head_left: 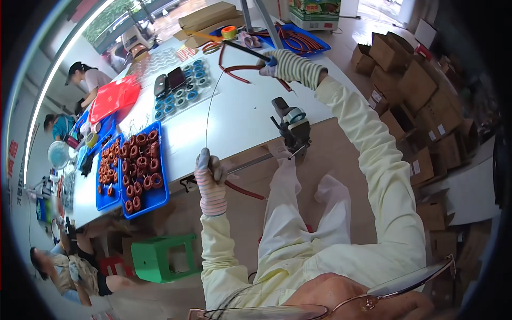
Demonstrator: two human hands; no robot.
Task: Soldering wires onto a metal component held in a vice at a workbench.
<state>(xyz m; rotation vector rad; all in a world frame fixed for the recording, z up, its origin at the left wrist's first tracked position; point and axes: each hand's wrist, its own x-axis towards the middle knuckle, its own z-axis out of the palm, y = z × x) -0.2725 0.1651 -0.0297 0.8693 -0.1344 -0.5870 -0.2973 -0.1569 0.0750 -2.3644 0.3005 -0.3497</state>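
My left hand [210, 173], in a pink-striped glove, is closed near the table's front edge, pinching a thin wire [208, 109]. The wire runs up, slightly bowed, toward the tip of a slim black tool [249, 52]. My right hand [288, 66], in a green-and-white striped glove, grips this tool by its end, arm stretched over the table. Reddish-brown strands [237, 68] hang bent and crossed beside the right hand; whether it holds them too is unclear. Another reddish-brown strand [245, 191] sticks out below the left hand. The exact kind of tool is hard to make out.
Blue trays [162, 170] of reddish-brown wound rings stand at left, near blue-and-black rings [184, 88]. A black clamp-like device [293, 125] sits at the table edge. Another blue tray [298, 40] holds long strands. Cartons [416, 101] crowd the right; a green stool [164, 257] and people are left.
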